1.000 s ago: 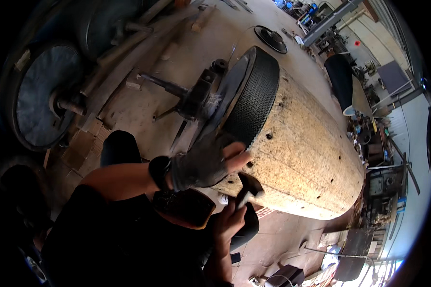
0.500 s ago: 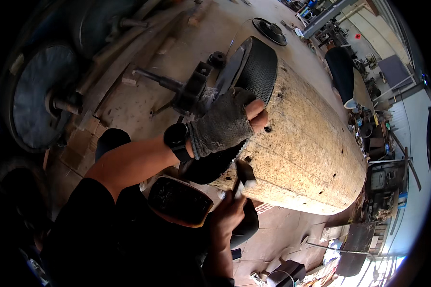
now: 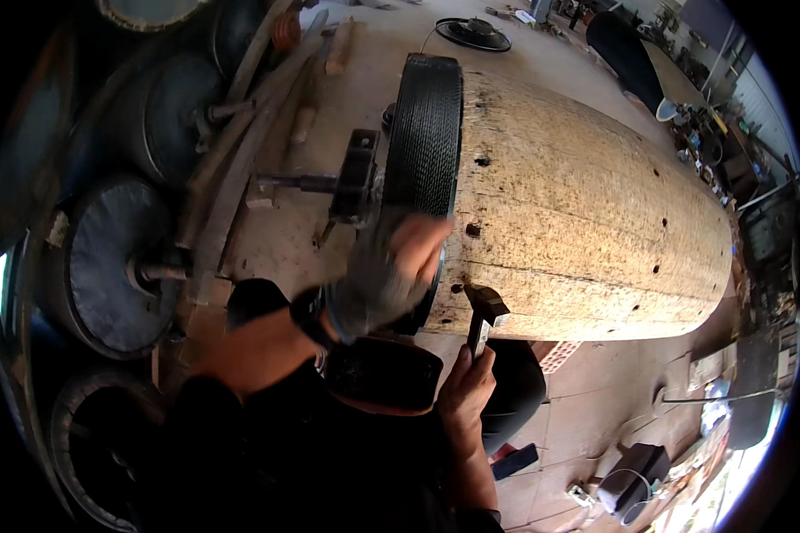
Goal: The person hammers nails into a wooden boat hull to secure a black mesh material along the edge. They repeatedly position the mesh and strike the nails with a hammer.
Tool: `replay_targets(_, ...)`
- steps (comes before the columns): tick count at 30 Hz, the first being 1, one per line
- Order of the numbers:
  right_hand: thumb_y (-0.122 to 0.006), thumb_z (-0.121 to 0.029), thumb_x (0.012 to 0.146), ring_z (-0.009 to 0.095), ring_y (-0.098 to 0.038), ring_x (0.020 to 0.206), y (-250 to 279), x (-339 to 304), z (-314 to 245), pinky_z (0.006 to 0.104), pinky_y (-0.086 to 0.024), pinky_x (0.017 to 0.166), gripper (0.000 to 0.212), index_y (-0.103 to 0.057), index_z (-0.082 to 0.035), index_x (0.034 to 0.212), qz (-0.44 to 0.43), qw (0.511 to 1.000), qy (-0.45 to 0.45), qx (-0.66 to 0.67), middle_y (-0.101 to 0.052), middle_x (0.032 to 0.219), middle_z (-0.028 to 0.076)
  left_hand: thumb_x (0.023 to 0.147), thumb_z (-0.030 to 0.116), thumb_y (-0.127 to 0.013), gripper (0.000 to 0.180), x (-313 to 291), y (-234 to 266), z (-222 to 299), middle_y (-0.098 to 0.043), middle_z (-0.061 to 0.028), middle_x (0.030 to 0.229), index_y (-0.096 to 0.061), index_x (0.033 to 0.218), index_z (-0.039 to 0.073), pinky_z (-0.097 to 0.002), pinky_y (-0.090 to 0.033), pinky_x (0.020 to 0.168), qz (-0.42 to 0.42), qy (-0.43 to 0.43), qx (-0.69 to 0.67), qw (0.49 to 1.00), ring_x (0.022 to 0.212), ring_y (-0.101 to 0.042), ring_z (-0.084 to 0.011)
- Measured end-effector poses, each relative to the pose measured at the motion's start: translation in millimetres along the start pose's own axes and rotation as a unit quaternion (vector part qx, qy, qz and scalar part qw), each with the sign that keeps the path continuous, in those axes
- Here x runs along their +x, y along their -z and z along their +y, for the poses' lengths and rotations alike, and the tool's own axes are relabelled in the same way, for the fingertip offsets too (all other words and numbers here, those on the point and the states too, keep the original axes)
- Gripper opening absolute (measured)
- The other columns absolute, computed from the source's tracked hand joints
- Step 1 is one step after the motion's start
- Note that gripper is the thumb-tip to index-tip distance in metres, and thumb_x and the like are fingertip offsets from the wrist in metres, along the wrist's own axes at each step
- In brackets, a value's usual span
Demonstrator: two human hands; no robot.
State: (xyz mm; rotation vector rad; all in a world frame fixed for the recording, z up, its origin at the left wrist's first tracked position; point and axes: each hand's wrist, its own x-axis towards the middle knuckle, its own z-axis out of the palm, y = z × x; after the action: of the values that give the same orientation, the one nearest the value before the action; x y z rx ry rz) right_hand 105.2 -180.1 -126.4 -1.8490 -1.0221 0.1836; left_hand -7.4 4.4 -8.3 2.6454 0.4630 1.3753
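Note:
A large wooden drum [image 3: 578, 204], pale and scuffed with small dark holes, lies on its side before me. Round its left end runs a black ridged band [image 3: 424, 133]. My left hand [image 3: 387, 275], in a grey fingerless glove, is at the band's lower edge where it meets the wood. Its fingers look curled together but are blurred; whatever they may hold cannot be made out. My right hand [image 3: 468, 389] is closed round the handle of a hammer [image 3: 489, 306]. The hammer's head is over the wood near the drum's lower left edge, beside a dark hole.
Several dark drums with shafts [image 3: 120, 266] stand along the left, beside long wooden planks [image 3: 231, 169]. A metal block with a shaft [image 3: 354, 178] is near the drum's left end. A dark oblong container [image 3: 385, 373] is close to my lap. A round black disc [image 3: 473, 35] lies farther off.
My view has shifted, so the drum appears more level. My left hand has moved down along the band's edge and is blurred. The hammer stays in my right hand, near the drum.

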Motion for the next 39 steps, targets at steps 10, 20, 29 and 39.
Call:
replay_targets(10, -0.059, -0.012, 0.098, 0.046, -0.060, 0.060, 9, -12, 7, 0.0501, -0.045, 0.051, 0.018, -0.051, 0.000, 0.108, -0.019, 0.999, 0.032, 0.002, -0.060, 0.070, 0.023, 0.075, -0.009, -0.065, 0.070, -59, -19, 24, -0.063, -0.0026, 0.078, -0.050, 0.142, 0.007, -0.0364, -0.051, 0.066, -0.044, 0.130, -0.138, 0.981, 0.070, -0.061, -0.0206)
replay_targets(20, -0.062, -0.010, 0.095, 0.046, -0.064, 0.067, 13, -10, -2, 0.0497, -0.050, 0.057, 0.023, -0.052, 0.002, 0.112, -0.020, 0.997, 0.070, 0.033, -0.064, 0.079, 0.025, 0.071, -0.004, -0.070, 0.076, -38, -32, 45, -0.064, -0.0081, 0.088, -0.045, 0.142, 0.003, -0.0406, -0.051, 0.069, -0.010, 0.112, 0.052, 0.992, 0.078, -0.063, -0.0274)
replay_targets(29, -0.056, -0.011, 0.098, 0.048, -0.058, 0.059, 17, -8, -10, 0.0489, -0.043, 0.049, 0.019, -0.052, 0.005, 0.108, -0.006, 0.995, 0.091, 0.048, -0.058, 0.067, 0.025, 0.074, 0.000, -0.071, 0.085, -37, -31, 53, -0.058, -0.0155, 0.088, -0.032, 0.149, -0.004, -0.0439, -0.046, 0.074, -0.046, 0.121, 0.092, 0.987, 0.082, -0.056, -0.0329)
replay_targets(39, -0.055, -0.008, 0.096, 0.045, -0.067, 0.066, 20, -2, -5, 0.0461, -0.054, 0.058, 0.021, -0.054, 0.006, 0.112, -0.044, 0.994, 0.095, -0.013, -0.067, 0.079, 0.025, 0.078, 0.010, -0.073, 0.050, -114, -2, 79, -0.063, -0.0129, 0.096, -0.060, 0.125, -0.002, -0.0431, -0.051, 0.074, -0.134, 0.032, 0.038, 0.990, 0.085, -0.062, -0.0303)
